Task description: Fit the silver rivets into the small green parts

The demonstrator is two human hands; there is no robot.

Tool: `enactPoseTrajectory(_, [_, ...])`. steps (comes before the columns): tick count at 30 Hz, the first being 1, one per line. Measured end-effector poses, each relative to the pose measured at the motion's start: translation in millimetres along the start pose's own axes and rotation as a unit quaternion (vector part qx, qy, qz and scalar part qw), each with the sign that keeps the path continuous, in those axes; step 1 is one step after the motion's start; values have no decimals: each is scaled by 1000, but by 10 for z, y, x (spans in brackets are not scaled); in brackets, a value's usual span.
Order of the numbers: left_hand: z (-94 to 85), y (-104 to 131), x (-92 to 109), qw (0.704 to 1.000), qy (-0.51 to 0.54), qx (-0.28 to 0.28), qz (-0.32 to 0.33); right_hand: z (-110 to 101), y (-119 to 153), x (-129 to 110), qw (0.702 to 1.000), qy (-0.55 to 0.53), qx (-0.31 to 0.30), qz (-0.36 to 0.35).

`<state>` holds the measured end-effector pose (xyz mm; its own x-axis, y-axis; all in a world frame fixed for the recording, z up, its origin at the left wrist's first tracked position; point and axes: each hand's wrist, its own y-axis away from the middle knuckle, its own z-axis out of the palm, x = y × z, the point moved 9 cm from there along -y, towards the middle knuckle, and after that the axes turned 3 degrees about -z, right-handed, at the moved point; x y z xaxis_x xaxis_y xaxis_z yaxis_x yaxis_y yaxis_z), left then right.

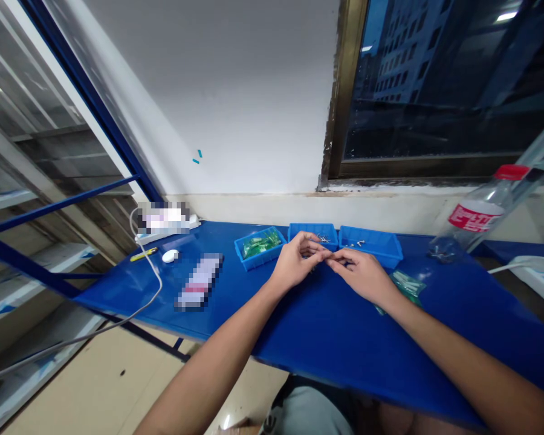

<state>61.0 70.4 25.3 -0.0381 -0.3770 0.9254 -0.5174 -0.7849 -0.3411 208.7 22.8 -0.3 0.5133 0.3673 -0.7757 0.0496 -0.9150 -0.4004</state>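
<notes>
My left hand (295, 261) and my right hand (361, 276) meet above the blue table (326, 338), in front of the bins. Both are closed, thumb against fingers, with the fingertips touching. Whatever lies between them is too small or hidden to name. Just behind my left hand is a blue bin (312, 228) with small metal pieces, partly covered by the fingers. A second blue bin (387, 243), behind my right hand, has a few small metal pieces in it. Green-tinted clear packets (408, 284) lie beside my right wrist, partly hidden by it.
Left of my hands stands a blue bin (259, 261) of green packets (260, 243). Farther left are a blurred-out flat object (202, 281), a white round object (170, 256), a yellow cutter (144, 254) and a trailing cable (158, 285). A red-capped bottle (474, 217) stands at right.
</notes>
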Motion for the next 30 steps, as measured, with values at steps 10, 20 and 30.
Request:
enactPoseTrajectory(10, [94, 62, -31, 901, -410, -113, 84, -197, -13, 173, 985, -115, 82, 96])
enactPoseTrajectory(20, [142, 66, -192, 878, -449, -148, 82, -211, -55, 89, 970, -193, 119, 93])
enactPoseTrajectory(30, [157, 52, -168, 876, -456, -140, 72, -268, -40, 182, 929, -293, 182, 136])
